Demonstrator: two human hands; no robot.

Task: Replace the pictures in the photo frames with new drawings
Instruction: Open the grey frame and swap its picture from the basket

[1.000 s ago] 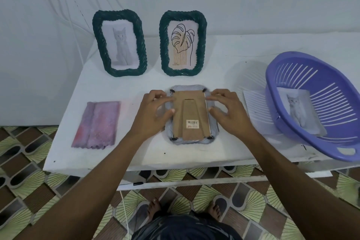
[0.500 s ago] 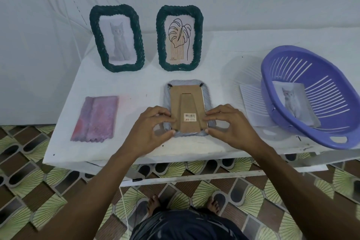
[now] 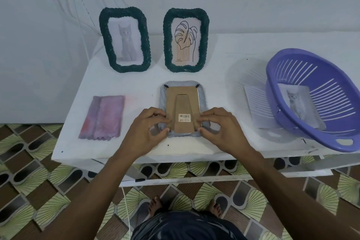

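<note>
Frame (image 3: 182, 103) (face down); left hand (image 3: 148, 132) and right hand (image 3: 221, 130) pinch its lower corners.

You cannot see which picture the face-down frame (image 3: 183, 84) holds, since only its cardboard back (image 3: 182, 101) shows. Your left hand (image 3: 148, 130) and right hand (image 3: 220, 128) cover its two near corners, so just how the fingertips pinch it there is hidden. The print on the barcode label (image 3: 184, 118) and the small line under the leaf drawing (image 3: 185, 39) are too small to read, and the purple basket (image 3: 269, 76) runs off the right edge and covers part of the white sheet (image 3: 257, 107) beneath it.
</note>
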